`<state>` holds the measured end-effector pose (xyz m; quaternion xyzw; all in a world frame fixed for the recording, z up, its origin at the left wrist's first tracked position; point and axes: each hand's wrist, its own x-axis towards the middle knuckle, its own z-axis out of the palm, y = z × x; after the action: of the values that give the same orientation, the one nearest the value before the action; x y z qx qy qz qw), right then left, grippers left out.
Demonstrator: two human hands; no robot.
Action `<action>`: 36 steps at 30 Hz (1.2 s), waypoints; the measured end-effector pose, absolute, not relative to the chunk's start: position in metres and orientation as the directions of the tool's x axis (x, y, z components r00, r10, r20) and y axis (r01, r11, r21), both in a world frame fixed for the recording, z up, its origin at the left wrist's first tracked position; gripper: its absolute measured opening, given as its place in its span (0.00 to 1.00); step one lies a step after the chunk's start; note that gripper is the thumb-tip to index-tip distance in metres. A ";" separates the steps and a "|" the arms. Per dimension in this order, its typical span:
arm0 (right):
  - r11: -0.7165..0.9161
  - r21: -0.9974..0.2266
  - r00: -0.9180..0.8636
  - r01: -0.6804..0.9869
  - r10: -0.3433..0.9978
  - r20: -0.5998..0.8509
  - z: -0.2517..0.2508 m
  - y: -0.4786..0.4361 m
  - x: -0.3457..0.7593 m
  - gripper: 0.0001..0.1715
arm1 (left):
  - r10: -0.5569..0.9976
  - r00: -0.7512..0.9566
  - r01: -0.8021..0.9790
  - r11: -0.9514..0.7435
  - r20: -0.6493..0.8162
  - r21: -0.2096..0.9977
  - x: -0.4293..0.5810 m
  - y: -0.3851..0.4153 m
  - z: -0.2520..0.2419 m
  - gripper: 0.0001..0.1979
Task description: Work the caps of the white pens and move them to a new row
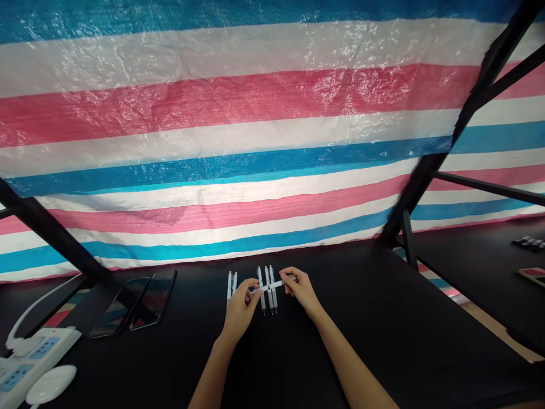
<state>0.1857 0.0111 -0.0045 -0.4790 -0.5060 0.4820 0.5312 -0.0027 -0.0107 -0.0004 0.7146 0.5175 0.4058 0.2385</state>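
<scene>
From the head view, the person's left hand [240, 313] and right hand [300, 291] reach in from the bottom of the frame and meet near the middle of a black bench [383, 329]. Each grip is closed: the left thumb and fingertips pinch one end of a white pen [272, 286], and the right thumb and fingers clamp its other end. This pen is held level, crosswise, just above three parallel pens [269, 304] lying side by side on the bench, with their grey lower ends pointing toward the person. Two more pens [230, 285] lie close together at about 9 o'clock from the three, just beside the left hand. Further out at 9 o'clock, two dark smartphones [136, 304] lie side by side. At about 8 o'clock sit a white power strip [34, 358] with a white cable [19, 321] and a smooth white oval object [51, 384], too plain to identify. A red, white and blue striped tarpaulin [255, 113] fills the view from 12 o'clock, crossed by black metal struts [430, 176]. At about 3 o'clock, small dark objects [528, 243] and a flat red-topped item [533, 276] rest on a further black surface [481, 267].
</scene>
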 end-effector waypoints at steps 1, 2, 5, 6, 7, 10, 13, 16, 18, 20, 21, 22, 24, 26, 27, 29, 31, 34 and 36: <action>0.088 -0.996 0.020 -0.030 0.996 0.088 -0.005 0.011 0.186 0.19 | 0.934 0.123 0.537 -0.346 0.334 0.770 -0.003 -0.010 -0.001 0.13; 0.099 -0.995 0.018 -0.032 0.995 0.099 -0.005 0.011 0.185 0.19 | 0.938 0.114 0.526 -0.336 0.327 0.781 -0.004 -0.010 -0.001 0.14; 0.122 -0.992 0.021 -0.039 0.992 0.122 -0.005 0.010 0.185 0.19 | 0.956 0.124 0.500 -0.291 0.265 0.816 -0.006 -0.009 -0.004 0.15; 0.124 -0.991 0.024 -0.040 0.992 0.124 -0.004 0.010 0.185 0.19 | 0.960 0.134 0.494 -0.280 0.246 0.823 -0.006 -0.009 -0.004 0.15; 0.124 -0.992 0.028 -0.039 0.992 0.123 -0.004 0.010 0.185 0.19 | 0.961 0.138 0.488 -0.276 0.239 0.828 -0.006 -0.008 -0.005 0.15; 0.113 -0.993 0.033 -0.029 0.993 0.112 -0.002 0.009 0.185 0.20 | 0.956 0.103 0.468 -0.289 0.273 0.835 -0.005 -0.008 -0.005 0.14; 0.108 -0.994 0.041 -0.025 0.993 0.106 -0.001 0.009 0.185 0.21 | 0.948 0.053 0.449 -0.302 0.313 0.841 -0.004 -0.008 -0.003 0.13; 0.111 -0.993 0.048 -0.037 0.993 0.109 -0.003 0.010 0.185 0.21 | 0.946 0.046 0.441 -0.307 0.320 0.843 -0.003 -0.008 -0.002 0.14; 0.120 -0.992 0.047 -0.049 0.992 0.118 -0.004 0.011 0.185 0.21 | 0.946 0.052 0.432 -0.310 0.319 0.847 -0.004 -0.009 -0.002 0.14; 0.129 -0.990 0.049 -0.057 0.991 0.127 -0.005 0.011 0.185 0.21 | 0.950 0.067 0.412 -0.304 0.305 0.859 -0.005 -0.008 -0.003 0.15; 0.133 -0.989 0.050 -0.058 0.990 0.130 -0.005 0.012 0.185 0.21 | 0.953 0.075 0.403 -0.299 0.294 0.865 -0.005 -0.008 -0.003 0.15; 0.135 -0.989 0.051 -0.057 0.990 0.132 -0.004 0.011 0.185 0.21 | 0.956 0.082 0.395 -0.292 0.283 0.871 -0.005 -0.008 -0.003 0.16; 0.133 -0.990 0.055 -0.054 0.990 0.130 -0.003 0.011 0.185 0.21 | 0.959 0.085 0.387 -0.282 0.270 0.878 -0.006 -0.008 -0.004 0.16; 0.124 -0.991 0.053 -0.044 0.991 0.122 -0.003 0.010 0.185 0.21 | 0.959 0.075 0.393 -0.279 0.272 0.876 -0.005 -0.008 -0.004 0.16; 0.119 -0.992 0.052 -0.034 0.992 0.117 -0.002 0.009 0.186 0.21 | 0.958 0.068 0.400 -0.281 0.277 0.873 -0.005 -0.008 -0.003 0.16; 0.114 -0.993 0.049 -0.009 0.992 0.114 -0.003 0.009 0.186 0.20 | 0.955 0.053 0.415 -0.286 0.291 0.864 -0.005 -0.007 -0.003 0.15; 0.122 -0.992 0.047 0.005 0.991 0.122 -0.004 0.009 0.186 0.19 | 0.952 0.038 0.425 -0.290 0.303 0.857 -0.005 -0.007 -0.003 0.15; 0.120 -0.993 0.047 -0.007 0.992 0.119 -0.005 0.010 0.186 0.19 | 0.950 0.023 0.426 -0.291 0.312 0.857 -0.005 -0.006 -0.003 0.15; 0.103 -0.995 0.049 -0.012 0.994 0.103 -0.004 0.010 0.186 0.19 | 0.949 0.022 0.423 -0.295 0.316 0.857 -0.006 -0.006 -0.004 0.15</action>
<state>0.1856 0.0098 -0.0042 -0.4818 -0.5092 0.4650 0.5407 -0.0060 -0.0057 -0.0040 0.6566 0.5222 0.4652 0.2825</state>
